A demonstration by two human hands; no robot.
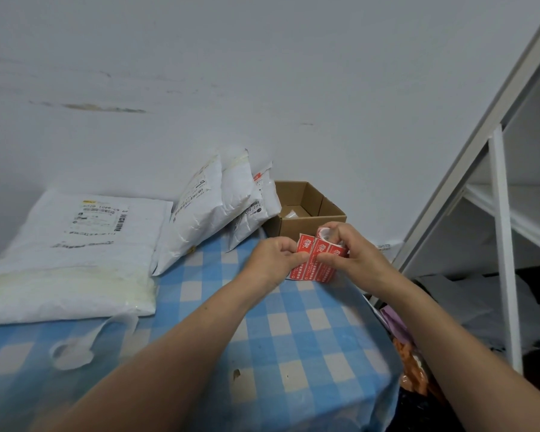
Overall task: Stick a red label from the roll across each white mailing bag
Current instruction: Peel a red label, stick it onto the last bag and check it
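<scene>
Our two forearms reach out over the blue-checked counter (293, 338), and both hands meet at its far right edge, just in front of the open cardboard box (309, 207). We hold the roll of red labels (320, 260) between them, lifted off the cloth. Our right hand (356, 251) grips the roll, thumb pressed on the red face and the other fingers curled over the top beside the core. Our left hand (273, 260) pinches the loose end of the strip, fingers (296, 257) closed on the leading label (304, 244).

We judge the step in hand to be peeling one label free. To do it well, we should keep the roll steady in the right hand and bend the backing away from the label rather than tugging the label itself. That way it comes off flat and does not curl onto itself or stick to our fingertips. Holding it by one corner only should keep the glue clean.

The white mailing bags wait to our left. One large bag (75, 244) lies flat, and others (206, 213) lean against the wall beside the box. A curled scrap of pale backing (75, 350) lies on the cloth near us.
</scene>
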